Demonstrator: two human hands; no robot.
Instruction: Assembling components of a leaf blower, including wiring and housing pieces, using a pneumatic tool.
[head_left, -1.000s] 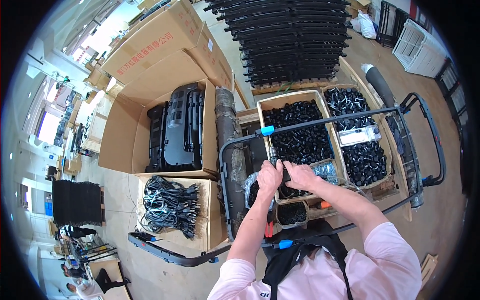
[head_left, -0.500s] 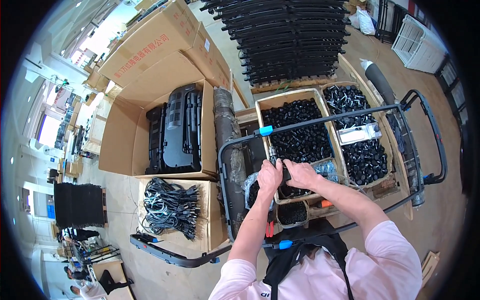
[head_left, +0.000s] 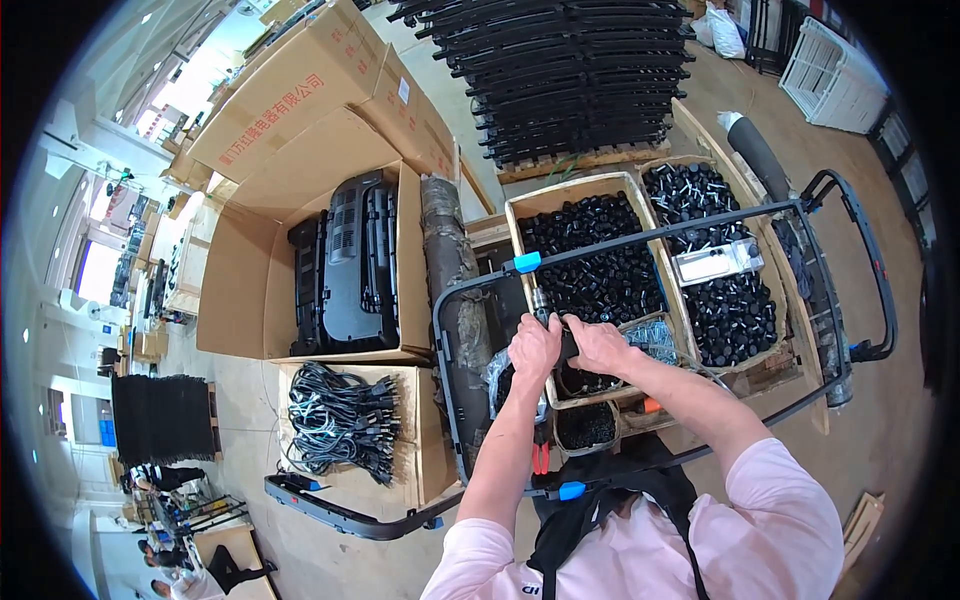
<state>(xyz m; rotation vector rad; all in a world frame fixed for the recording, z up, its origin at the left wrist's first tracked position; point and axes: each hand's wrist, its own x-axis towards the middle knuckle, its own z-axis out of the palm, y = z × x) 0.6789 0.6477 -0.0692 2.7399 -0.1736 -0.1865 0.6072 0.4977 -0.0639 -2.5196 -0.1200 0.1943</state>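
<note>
Both my hands meet over a large black rectangular tube frame (head_left: pixel 640 243) with blue clips (head_left: pixel 527 262) on it. My left hand (head_left: pixel 533 348) is closed around a slim tool whose metal tip (head_left: pixel 540 300) sticks up past the fingers. Touching it, my right hand (head_left: pixel 602 345) grips a small black part (head_left: pixel 568 342) held against the tool. Under the hands stand cardboard boxes full of small black caps (head_left: pixel 600 265), and a small box of metal screws (head_left: pixel 655 340). What the tool tip touches is too small to tell.
A second box of black caps (head_left: pixel 725 300) holds a silver tray (head_left: pixel 715 262). At left are an open carton with black moulded panels (head_left: pixel 350 265) and a box of black power cords (head_left: pixel 340 420). Stacked black frames (head_left: pixel 580 70) lie on a pallet behind. A black frame piece (head_left: pixel 340 515) lies on the floor.
</note>
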